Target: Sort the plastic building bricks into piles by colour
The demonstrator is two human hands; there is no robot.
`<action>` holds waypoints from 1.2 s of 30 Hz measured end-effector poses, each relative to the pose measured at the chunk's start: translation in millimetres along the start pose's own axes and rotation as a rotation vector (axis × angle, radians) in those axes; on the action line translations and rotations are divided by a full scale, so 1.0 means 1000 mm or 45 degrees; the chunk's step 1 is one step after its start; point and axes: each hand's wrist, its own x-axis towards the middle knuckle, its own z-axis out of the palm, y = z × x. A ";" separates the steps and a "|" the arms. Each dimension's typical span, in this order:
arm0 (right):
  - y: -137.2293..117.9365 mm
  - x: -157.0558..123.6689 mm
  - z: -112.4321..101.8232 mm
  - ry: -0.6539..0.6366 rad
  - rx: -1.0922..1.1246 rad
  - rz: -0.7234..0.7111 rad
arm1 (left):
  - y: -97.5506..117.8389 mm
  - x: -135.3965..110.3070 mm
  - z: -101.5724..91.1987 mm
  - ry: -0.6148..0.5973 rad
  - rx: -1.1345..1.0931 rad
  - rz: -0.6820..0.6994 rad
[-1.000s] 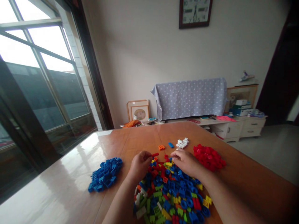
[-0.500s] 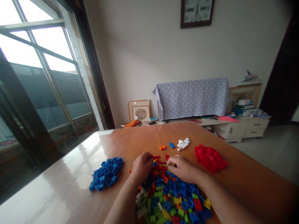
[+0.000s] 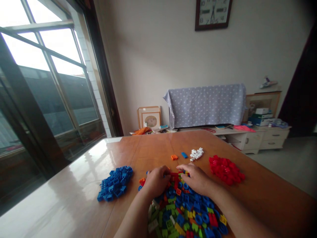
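A mixed pile of toy building bricks (image 3: 195,201), mostly blue, green, red and yellow, lies before me on the wooden table. My left hand (image 3: 157,178) rests over the pile's far left part, fingers curved and a gap between thumb and forefinger. Opposite it, my right hand (image 3: 196,178) touches the far right part, thumb and fingers apart. Red bricks (image 3: 175,175) lie between the two hands. What is under my palms is hidden.
A heap of blue bricks (image 3: 116,183) sits to the left, a heap of red bricks (image 3: 226,169) to the right. Beyond the hands are small orange bricks (image 3: 174,157), a blue brick (image 3: 184,155) and white bricks (image 3: 196,154). The table (image 3: 81,185) ends before a cloth-covered cabinet.
Both hands have come down closer onto the far part of the pile. The red pieces at its far edge have shifted towards me. The view has turned slightly left.
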 end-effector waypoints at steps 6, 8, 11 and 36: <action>-0.012 -0.003 -0.001 -0.097 -0.005 -0.068 | 0.000 -0.001 0.001 -0.062 -0.050 0.086; -0.014 -0.003 -0.002 -0.109 -0.002 -0.081 | 0.000 0.000 0.001 -0.084 -0.096 0.092; -0.014 -0.003 -0.001 -0.078 0.006 -0.060 | 0.002 0.001 0.000 -0.116 -0.144 0.066; -0.022 -0.002 -0.007 0.084 0.265 -0.104 | 0.016 -0.001 -0.010 -0.146 -0.859 0.177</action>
